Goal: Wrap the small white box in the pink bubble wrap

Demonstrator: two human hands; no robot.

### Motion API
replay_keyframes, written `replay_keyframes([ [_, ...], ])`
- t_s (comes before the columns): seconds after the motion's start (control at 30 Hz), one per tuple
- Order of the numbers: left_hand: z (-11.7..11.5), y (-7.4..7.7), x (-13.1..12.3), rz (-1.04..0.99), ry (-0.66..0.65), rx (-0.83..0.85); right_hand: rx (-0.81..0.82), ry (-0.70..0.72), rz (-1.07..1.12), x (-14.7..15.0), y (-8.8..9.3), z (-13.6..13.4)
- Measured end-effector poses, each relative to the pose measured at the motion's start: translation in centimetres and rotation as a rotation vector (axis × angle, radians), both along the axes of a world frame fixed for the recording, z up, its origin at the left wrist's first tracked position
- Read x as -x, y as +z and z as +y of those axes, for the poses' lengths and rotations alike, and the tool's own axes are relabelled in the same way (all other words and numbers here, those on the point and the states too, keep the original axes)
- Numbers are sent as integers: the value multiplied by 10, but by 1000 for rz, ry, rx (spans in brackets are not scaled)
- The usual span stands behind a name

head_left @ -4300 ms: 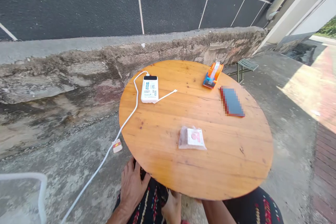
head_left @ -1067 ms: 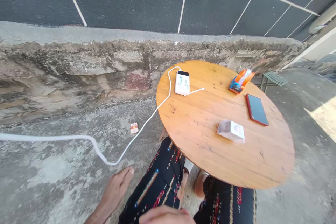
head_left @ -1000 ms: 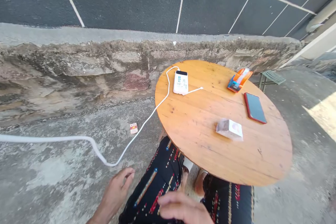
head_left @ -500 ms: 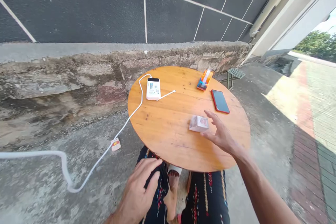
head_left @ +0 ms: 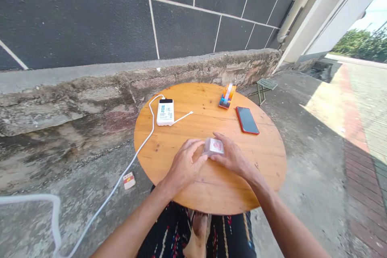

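Observation:
A small clear plastic box (head_left: 216, 146) with a white, red-printed face sits between my hands over the near middle of the round wooden table. My right hand (head_left: 231, 155) grips it from the right, thumb on the near side and fingers on the far side. From the left, my left hand (head_left: 189, 160) has thumb and index finger closed against the box's left end. What the box contains cannot be made out.
A white power bank (head_left: 165, 113) with a white cable (head_left: 148, 135) lies at the table's left. An orange-and-blue tape dispenser (head_left: 227, 96) and a red-cased phone (head_left: 247, 120) lie to the right. A folding stool (head_left: 266, 84) stands behind; a small packet (head_left: 129, 180) is on the ground.
My left hand has risen from above my lap to the box. My right hand has closed on the box, which now sits slightly further left in view. The camera view has shifted.

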State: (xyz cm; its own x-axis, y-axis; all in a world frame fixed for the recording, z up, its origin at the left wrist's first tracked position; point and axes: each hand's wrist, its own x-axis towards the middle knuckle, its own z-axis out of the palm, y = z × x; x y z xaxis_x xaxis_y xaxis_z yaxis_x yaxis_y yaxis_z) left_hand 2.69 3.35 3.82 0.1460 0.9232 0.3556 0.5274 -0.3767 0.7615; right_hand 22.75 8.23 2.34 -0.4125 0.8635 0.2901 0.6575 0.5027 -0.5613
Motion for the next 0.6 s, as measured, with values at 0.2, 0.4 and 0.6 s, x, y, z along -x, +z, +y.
replay_keyframes([
  [0.2,28,-6,-22,-66,-60,17,-25,1,-92,-5,0,4],
  [0.4,26,-10,-20,-26,-18,-40,-104,45,-156,-4,0,9],
  [0.6,26,-15,-18,70,42,-210,-76,48,-59,-18,-13,12],
])
